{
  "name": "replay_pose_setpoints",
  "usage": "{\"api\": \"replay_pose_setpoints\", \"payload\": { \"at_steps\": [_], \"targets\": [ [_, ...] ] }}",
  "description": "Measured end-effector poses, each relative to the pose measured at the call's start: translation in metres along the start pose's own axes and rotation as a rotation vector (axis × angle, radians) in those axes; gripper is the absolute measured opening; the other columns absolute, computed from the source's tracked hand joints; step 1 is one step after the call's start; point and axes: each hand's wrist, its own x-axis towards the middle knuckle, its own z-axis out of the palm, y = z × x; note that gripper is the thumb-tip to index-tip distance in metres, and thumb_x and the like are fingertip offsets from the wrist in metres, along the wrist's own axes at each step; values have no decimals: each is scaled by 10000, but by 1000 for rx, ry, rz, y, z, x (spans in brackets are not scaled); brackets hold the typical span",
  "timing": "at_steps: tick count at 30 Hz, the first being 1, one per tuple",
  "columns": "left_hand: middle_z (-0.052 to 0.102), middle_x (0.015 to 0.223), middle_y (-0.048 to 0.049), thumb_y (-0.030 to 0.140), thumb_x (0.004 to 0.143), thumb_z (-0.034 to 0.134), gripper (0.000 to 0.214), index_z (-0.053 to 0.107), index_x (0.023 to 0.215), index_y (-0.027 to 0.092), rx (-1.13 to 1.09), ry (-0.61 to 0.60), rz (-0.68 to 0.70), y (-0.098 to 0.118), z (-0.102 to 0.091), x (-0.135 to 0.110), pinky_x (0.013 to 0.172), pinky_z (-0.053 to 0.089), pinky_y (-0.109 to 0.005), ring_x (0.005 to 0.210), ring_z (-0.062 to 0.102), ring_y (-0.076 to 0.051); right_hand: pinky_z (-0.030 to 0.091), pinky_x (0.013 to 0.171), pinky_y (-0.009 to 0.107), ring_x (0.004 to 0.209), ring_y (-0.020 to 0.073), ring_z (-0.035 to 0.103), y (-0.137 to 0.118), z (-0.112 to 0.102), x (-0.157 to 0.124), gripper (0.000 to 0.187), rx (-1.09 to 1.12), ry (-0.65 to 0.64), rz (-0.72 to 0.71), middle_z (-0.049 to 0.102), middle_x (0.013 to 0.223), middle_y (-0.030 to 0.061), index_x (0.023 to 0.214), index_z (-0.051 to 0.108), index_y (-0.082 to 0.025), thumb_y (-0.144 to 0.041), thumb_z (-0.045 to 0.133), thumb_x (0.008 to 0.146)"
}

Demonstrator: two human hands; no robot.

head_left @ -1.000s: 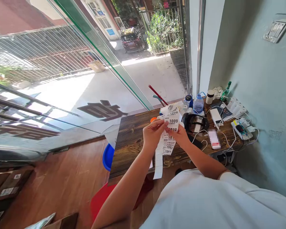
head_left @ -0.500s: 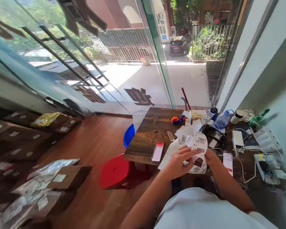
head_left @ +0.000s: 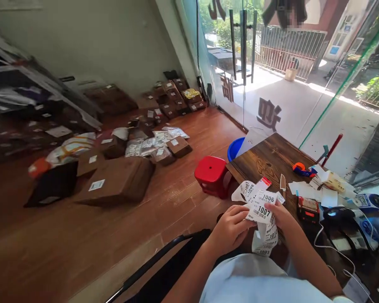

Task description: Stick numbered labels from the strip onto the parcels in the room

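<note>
I record the left hand point(head_left: 233, 225) and the right hand point(head_left: 283, 215) both pinched closed on the labels point(head_left: 260, 211), near the table point(head_left: 257, 159).

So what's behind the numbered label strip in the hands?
Behind the label strip, the red far end of a smartphone shows on the wooden table; the strip covers its near end.

1006, 1007 on label strip point(head_left: 261, 207)

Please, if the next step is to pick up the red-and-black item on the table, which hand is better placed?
Probably the right hand: it is nearer to the red-and-black item, while the left hand lies beyond the label strip. Both hands hold the strip.
</note>
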Motion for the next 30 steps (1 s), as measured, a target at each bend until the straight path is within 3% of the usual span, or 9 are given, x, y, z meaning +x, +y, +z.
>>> {"api": "replay_pose_setpoints", "payload": {
  "at_steps": [2,5,9,11,14,18,24,27,30],
  "targets": [
    [692,1081,-95,263,902,538,118,601,995,226,-142,143,-88,-18,-24,-22,978,463,-442,1103,592,-263,587,753,416,863,297,720,-9,44,24,506,-46,-53,-64,756,925,102,928,709,-189,-560,847,613],
    [584,1258,-120,440,768,738,438,470,1049,237,-416,443,-335,-53,-57,-52,1003,469,-461,1203,555,-292,588,754,399,830,263,711,-23,123,65,376,-122,-40,-231,754,899,79,908,717,-193,-490,815,700],
    [503,1400,-90,330,652,850,732,351,1187,313,-729,823,-584,-108,-114,-81,989,504,-415,1230,576,-253,576,817,426,856,267,698,-28,239,122,372,-148,10,-383,748,896,84,870,714,-191,-536,761,739],
    [585,1321,-82,277,561,893,841,384,1229,306,-838,937,-673,-132,-148,-93,943,535,-396,1155,626,-255,568,848,439,884,274,692,-24,291,146,416,-123,19,-413,742,923,92,904,706,-189,-573,734,749],
    [714,1113,-87,249,417,941,813,560,1134,217,-967,976,-821,-158,-195,-114,887,561,-396,1022,681,-280,543,906,451,923,280,674,-16,352,172,436,-153,-65,-425,729,946,96,936,692,-199,-601,700,770],
    [766,998,-82,264,385,950,685,677,1008,179,-1010,1117,-902,-179,-232,-146,864,568,-398,966,703,-293,462,1022,501,1053,313,626,3,407,200,482,-252,-184,-413,705,1062,123,1011,685,-213,-650,602,826],
    [778,828,-106,317,329,956,521,721,759,138,-827,1405,-973,-221,-273,-200,841,570,-428,907,713,-329,169,1204,545,1377,345,383,45,468,252,543,-575,-486,-426,641,1237,126,1116,691,-259,-697,481,874],
    [777,808,-96,335,309,957,522,728,738,144,-765,1468,-965,-248,-301,-237,838,566,-420,869,718,-313,207,1188,543,1365,337,406,47,495,281,551,-711,-725,-357,643,1252,121,1161,678,-263,-688,450,895],
    [777,829,-74,355,333,955,543,733,785,152,-730,1514,-960,-270,-328,-281,820,563,-389,836,718,-275,376,1090,479,1230,323,540,26,524,319,512,-798,-1051,-326,679,1201,107,1164,688,-244,-636,580,854]
  ]
}}
